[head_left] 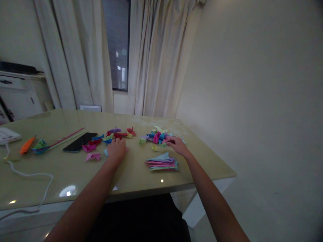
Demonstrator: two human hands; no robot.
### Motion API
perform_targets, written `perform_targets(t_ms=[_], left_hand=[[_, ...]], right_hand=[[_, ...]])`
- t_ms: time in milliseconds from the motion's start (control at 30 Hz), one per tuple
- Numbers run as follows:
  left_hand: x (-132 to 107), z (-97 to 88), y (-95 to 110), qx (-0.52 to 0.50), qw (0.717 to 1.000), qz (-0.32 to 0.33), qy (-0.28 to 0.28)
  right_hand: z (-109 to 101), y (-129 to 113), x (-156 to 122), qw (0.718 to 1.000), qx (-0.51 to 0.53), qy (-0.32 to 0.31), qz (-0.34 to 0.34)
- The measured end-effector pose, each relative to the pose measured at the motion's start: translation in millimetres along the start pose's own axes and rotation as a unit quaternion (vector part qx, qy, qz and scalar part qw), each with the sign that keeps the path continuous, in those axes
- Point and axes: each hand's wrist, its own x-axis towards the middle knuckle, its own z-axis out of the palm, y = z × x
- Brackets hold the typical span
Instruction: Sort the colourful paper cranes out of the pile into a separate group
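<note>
My left hand (117, 148) reaches to the near edge of the left group of folded colored paper pieces (120, 135). Its fingertips are hidden behind the hand, and a bit of pink paper (127, 149) peeks out at its right side. At the right heap of folded paper pieces (156, 137), my right hand (177, 145) has thumb and fingers pinched together at the heap's near right edge. What lies in the pinch is too small to make out. Between the arms lies a stack of flat folded paper (161, 162) in blue, pink, purple and green.
Pink folded pieces (92, 157) and a black phone (80, 142) lie left of my left hand. Further left are thin long sticks (67, 138), an orange tool (27, 145) and a white power strip (8, 135) with a cable (30, 174). A wall (252, 101) stands right of the table.
</note>
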Motion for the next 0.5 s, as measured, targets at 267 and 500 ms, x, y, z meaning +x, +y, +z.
perform_targets(t_ms=[267, 500], left_hand=[[11, 4.7, 3, -0.074, 0.995, 0.067, -0.012], [16, 1.9, 19, -0.215, 0.964, 0.145, 0.063]], right_hand=[[11, 16, -10, 0.999, 0.003, -0.015, 0.036], [9, -11, -6, 0.999, -0.011, 0.034, -0.011]])
